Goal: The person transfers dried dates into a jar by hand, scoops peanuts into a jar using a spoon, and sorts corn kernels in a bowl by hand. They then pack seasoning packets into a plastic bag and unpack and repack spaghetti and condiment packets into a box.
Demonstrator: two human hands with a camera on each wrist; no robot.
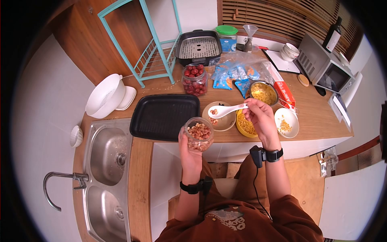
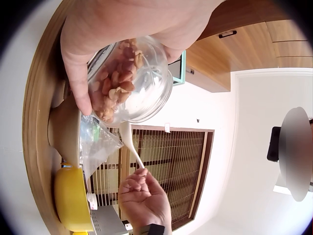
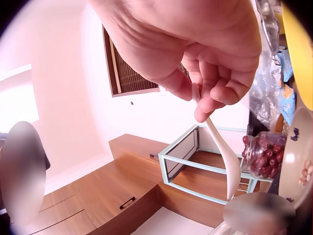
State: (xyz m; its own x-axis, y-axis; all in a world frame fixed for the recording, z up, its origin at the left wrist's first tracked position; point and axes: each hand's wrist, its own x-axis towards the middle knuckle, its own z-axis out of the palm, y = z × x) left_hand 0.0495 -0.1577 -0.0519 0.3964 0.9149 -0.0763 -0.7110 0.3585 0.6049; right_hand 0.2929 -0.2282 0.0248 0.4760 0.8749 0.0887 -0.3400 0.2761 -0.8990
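My left hand [image 1: 190, 158] grips a clear jar [image 1: 200, 141] partly filled with shelled peanuts [image 1: 199, 131]. In the left wrist view the jar [image 2: 155, 100] lies tilted, with fingers round its side. My right hand [image 1: 261, 117] pinches the handle of a white soup spoon [image 1: 229, 109], which holds a few peanuts in its bowl end. That spoon end is beside the jar's mouth and over a beige bowl [image 1: 226, 126] containing some peanuts. Close under the right hand stands a yellow bowl [image 1: 241, 130] of corn kernels. The right wrist view shows the spoon [image 3: 226, 154] pointing downward from the fingertips.
A black grill pan [image 1: 165, 117] lies left of the bowls, beside a double sink [image 1: 107, 155]. Behind are a jar of red fruit [image 1: 194, 82], blue packets [image 1: 223, 82] and a pot of corn [image 1: 264, 93]. A white bowl [image 1: 293, 130] with kernels stands right.
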